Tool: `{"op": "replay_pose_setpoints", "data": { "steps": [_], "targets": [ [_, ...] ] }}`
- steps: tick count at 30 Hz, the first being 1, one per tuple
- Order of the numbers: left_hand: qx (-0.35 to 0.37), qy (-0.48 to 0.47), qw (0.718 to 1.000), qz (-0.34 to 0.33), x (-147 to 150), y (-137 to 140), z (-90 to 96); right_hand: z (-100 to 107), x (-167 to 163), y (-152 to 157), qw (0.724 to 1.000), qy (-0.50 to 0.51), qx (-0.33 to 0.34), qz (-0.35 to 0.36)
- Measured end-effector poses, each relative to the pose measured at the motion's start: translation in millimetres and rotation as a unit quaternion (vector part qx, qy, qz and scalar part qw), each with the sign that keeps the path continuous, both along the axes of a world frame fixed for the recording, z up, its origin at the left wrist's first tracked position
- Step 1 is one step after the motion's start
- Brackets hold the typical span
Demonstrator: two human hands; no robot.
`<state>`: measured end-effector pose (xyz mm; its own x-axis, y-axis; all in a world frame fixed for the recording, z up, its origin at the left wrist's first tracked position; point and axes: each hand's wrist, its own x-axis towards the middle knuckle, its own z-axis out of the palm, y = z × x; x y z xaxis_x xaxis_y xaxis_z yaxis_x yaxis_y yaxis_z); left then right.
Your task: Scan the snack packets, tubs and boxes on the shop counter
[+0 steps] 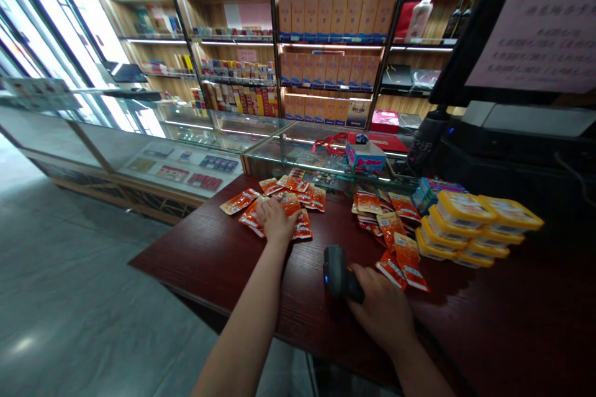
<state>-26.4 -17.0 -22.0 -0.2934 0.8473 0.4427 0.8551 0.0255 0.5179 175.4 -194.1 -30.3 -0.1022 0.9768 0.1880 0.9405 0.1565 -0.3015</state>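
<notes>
My left hand (274, 219) rests on a loose pile of orange-red snack packets (292, 203) on the brown counter (205, 248). Its thumb stands apart from its fingers, which curve down over the packets; the fingertips are partly hidden. My right hand (384, 304) is wrapped around the handle of a black barcode scanner (335, 270), which shows a small blue light. Just beyond that hand lies a second heap of similar orange packets (393, 223), with several overlapping towards the scanner side.
Yellow-lidded plastic tubs (465, 208) are stacked to the right, below a dark monitor (465, 43) with a paper notice. Behind the counter, a small pink-and-blue box (365, 155) stands on a glass display case (298, 149). Stocked shelves (333, 68) line the back wall.
</notes>
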Motion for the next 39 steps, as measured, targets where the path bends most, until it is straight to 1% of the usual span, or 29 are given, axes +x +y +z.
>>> {"op": "replay_pose_setpoints", "data": {
  "steps": [4, 6, 7, 9, 11, 12, 14, 16, 18, 21, 23, 25, 27, 33, 37, 39],
  "targets": [
    [0.016, -0.097, 0.993, -0.069, 3.0, -0.3, -2.5, 1.3, -0.7, -0.1, 1.0, 0.001, -0.005, -0.002],
    [0.041, -0.179, 0.976, -0.119, 8.5, 0.0, -5.5, 2.2, -1.5, -0.4, 1.0, 0.002, -0.004, -0.005],
    [0.058, -0.23, 0.959, -0.158, 12.2, 0.3, -7.3, 2.5, -1.9, -0.4, 1.0, 0.003, -0.003, -0.005],
    [0.079, -0.33, 0.907, -0.25, 20.2, 1.4, -11.5, 2.7, -2.5, -0.3, 1.0, 0.006, 0.002, -0.004],
    [0.077, -0.397, 0.857, -0.319, 27.2, 3.2, -16.5, 2.2, -1.9, 0.3, 1.0, 0.014, 0.006, -0.006],
    [0.071, -0.417, 0.841, -0.337, 29.7, 4.4, -19.3, 1.9, -1.1, 0.9, 1.0, 0.021, 0.007, -0.013],
    [0.061, -0.439, 0.825, -0.35, 32.2, 7.0, -25.0, 1.3, 1.7, 2.8, 0.998, 0.048, 0.008, -0.03],
    [0.055, -0.446, 0.823, -0.348, 32.1, 9.6, -30.3, 1.9, 5.1, 5.6, 0.994, 0.107, 0.005, -0.039],
    [0.049, -0.44, 0.826, -0.349, 31.1, 11.6, -34.1, 5.1, 7.6, 9.3, 0.981, 0.192, -0.005, -0.031],
    [0.043, -0.433, 0.824, -0.362, 30.7, 12.3, -36.0, 15.5, 6.4, 15.2, 0.946, 0.324, -0.01, 0.001],
    [0.042, -0.435, 0.82, -0.37, 31.3, 11.3, -35.1, 24.6, 2.2, 18.3, 0.925, 0.381, -0.003, 0.015],
    [0.04, -0.433, 0.82, -0.372, 31.8, 9.9, -33.6, 32.4, -3.0, 20.5, 0.917, 0.4, 0.006, 0.008],
    [0.038, -0.429, 0.823, -0.369, 31.9, 8.7, -32.4, 36.8, -7.4, 22.1, 0.915, 0.404, 0.01, 0.007],
    [0.045, -0.407, 0.836, -0.366, 30.5, 8.5, -34.6, 38.0, -11.2, 22.4, 0.906, 0.423, 0.024, 0.004],
    [0.047, -0.381, 0.853, -0.355, 29.7, 8.8, -36.6, 43.5, -12.2, 18.1, 0.904, 0.428, 0.021, -0.004],
    [0.047, -0.385, 0.853, -0.351, 29.7, 8.9, -36.1, 46.5, -13.7, 16.2, 0.902, 0.431, 0.013, -0.005]
  ]
}}
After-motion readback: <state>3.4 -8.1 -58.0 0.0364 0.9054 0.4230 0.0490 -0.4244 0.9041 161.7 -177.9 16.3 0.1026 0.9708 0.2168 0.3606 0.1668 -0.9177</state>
